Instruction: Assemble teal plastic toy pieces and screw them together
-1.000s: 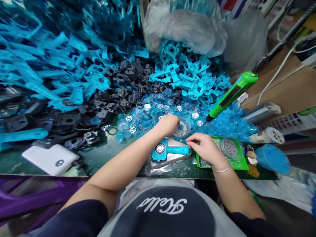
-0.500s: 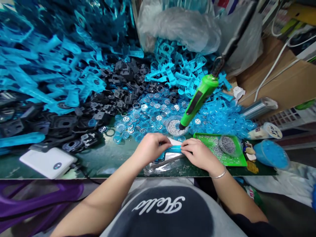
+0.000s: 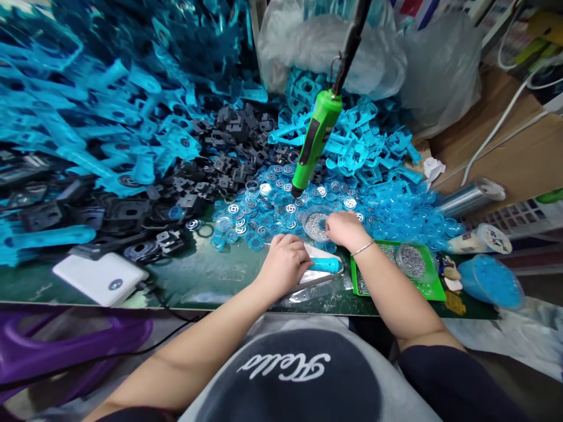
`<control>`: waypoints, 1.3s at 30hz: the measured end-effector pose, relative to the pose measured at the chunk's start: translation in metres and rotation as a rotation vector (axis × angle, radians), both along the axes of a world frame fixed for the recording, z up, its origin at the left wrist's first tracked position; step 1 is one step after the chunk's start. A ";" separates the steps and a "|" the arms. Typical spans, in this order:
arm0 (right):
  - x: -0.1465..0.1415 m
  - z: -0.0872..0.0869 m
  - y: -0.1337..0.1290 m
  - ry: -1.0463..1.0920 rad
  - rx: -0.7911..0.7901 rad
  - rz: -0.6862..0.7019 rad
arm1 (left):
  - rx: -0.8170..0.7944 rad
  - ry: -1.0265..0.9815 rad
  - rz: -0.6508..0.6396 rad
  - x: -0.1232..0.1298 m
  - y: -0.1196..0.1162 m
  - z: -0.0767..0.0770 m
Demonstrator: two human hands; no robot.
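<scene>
My left hand (image 3: 288, 261) is closed over the left end of a blue plastic handle part (image 3: 324, 265). The part lies on a white fixture block (image 3: 328, 254) near the table's front edge, its right end showing past my fingers. My right hand (image 3: 345, 229) is at the right rim of a small clear bowl (image 3: 307, 218) filled with tiny silver metal pieces. Its fingers are bent together and point into the bowl; whatever they pinch is hidden. A green electric screwdriver (image 3: 314, 143) hangs tip down behind the bowl.
Round clear-blue discs (image 3: 255, 220) and black brackets (image 3: 229, 149) are heaped behind my hands. Large blue parts (image 3: 109, 105) pile up at left, beside a white power bank (image 3: 99, 278). At right are a green tray (image 3: 433, 287) and a tub of blue pieces (image 3: 490, 281).
My right hand has left the blue part and moved up to the bowl. My left hand stays on the part. The screwdriver has swung left, away from the bowl.
</scene>
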State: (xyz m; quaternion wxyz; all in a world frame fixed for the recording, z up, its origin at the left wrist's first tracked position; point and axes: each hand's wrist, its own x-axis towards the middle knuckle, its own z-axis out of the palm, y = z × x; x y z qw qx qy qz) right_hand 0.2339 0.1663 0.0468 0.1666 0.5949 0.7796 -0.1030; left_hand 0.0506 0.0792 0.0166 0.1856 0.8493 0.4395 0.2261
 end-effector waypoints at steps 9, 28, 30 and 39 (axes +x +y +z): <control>-0.003 0.002 -0.003 -0.004 -0.008 0.014 | -0.160 0.209 -0.053 -0.001 0.032 0.027; 0.028 -0.010 -0.004 0.414 0.191 -0.086 | -0.188 0.253 0.058 0.037 0.112 0.026; 0.024 -0.008 -0.008 0.484 0.211 -0.086 | -0.174 0.164 0.125 0.035 0.109 0.027; -0.007 -0.015 -0.103 1.095 0.177 0.011 | -0.271 -0.426 0.418 -0.025 0.058 0.037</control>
